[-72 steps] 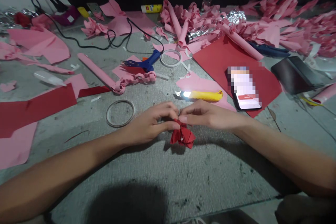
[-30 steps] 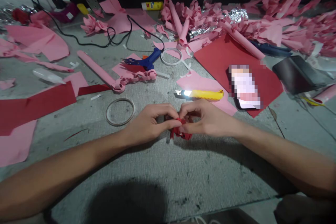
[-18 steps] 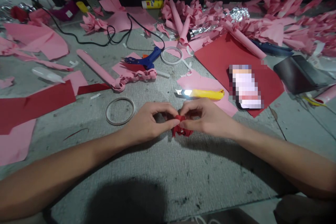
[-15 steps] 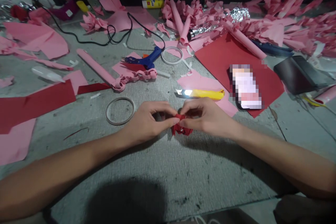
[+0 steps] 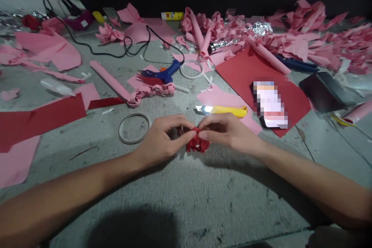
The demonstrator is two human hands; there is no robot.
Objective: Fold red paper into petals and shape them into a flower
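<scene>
A small folded red paper piece (image 5: 198,144) sits between my two hands at the middle of the grey surface. My left hand (image 5: 164,140) pinches its top from the left with thumb and fingers closed. My right hand (image 5: 228,131) pinches it from the right in the same way. The fingertips of both hands meet over the paper. Just beyond my hands lies a yellow utility knife (image 5: 225,110) on a pink paper scrap.
A tape ring (image 5: 133,128) lies left of my hands. A blue glue gun (image 5: 162,73) with black cord, a red sheet (image 5: 258,75) under a phone (image 5: 270,104), pink paper rolls and scraps, a black wallet (image 5: 327,91) and red strips at the left surround the spot.
Both hands keep pinching the red paper piece, which looks folded more compactly than 2.4 s ago. The view has tilted a little, so everything sits slightly lower.
</scene>
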